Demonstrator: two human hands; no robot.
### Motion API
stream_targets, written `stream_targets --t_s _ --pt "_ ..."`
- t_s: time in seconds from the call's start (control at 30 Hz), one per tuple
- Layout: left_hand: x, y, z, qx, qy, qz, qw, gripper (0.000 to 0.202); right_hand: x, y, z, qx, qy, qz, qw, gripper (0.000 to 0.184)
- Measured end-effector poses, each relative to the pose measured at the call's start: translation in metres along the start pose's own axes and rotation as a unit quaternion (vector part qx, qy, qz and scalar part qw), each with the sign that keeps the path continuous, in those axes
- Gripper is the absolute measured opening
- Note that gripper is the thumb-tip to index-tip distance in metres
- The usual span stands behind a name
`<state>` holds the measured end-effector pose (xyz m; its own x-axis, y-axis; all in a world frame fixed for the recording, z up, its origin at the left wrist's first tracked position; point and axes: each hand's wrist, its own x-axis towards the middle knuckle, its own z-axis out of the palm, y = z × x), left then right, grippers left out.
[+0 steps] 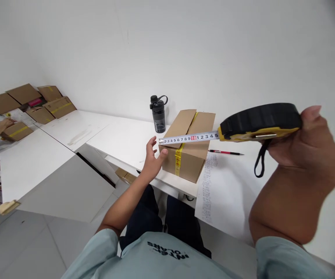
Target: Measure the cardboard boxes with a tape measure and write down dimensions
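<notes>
My right hand is closed around a yellow and black tape measure, held up at the right with its black wrist strap hanging down. From its case the white blade runs left across the top of a cardboard box with yellow tape. The blade's end lies near the box's left corner. Beside that corner is my left hand, its thumb and fingers apart, with nothing in them. Whether its thumb touches the box I cannot tell.
A dark water bottle stands behind the box. To the right lie a red and black pen and a written sheet of paper. Several cardboard boxes and another person's hand are at the far left.
</notes>
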<state>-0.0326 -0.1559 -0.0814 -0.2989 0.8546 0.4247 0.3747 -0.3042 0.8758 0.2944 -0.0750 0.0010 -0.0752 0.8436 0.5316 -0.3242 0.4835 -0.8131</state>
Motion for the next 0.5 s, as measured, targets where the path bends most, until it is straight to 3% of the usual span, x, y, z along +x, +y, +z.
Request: stream_targets --t_s 0.1,0.23,0.33,0.5 --pt "0.011 0.014 0.004 -0.049 -0.018 -0.005 0.999 0.079 0.008 0.005 0.012 0.029 0.025 0.037 0.999 0.050" --pt "0.027 0.027 0.001 -0.071 0.017 -0.112 0.991 0.056 0.015 0.012 0.027 0.013 -0.037 0.094 0.995 0.056" --pt "0.039 0.028 -0.005 -0.063 -0.010 -0.169 0.984 0.045 0.016 0.015 0.032 0.000 -0.075 0.122 0.990 0.058" --pt "0.039 0.020 -0.004 -0.062 0.002 -0.146 0.987 0.059 0.016 0.013 0.030 -0.009 -0.103 0.145 0.984 0.057"
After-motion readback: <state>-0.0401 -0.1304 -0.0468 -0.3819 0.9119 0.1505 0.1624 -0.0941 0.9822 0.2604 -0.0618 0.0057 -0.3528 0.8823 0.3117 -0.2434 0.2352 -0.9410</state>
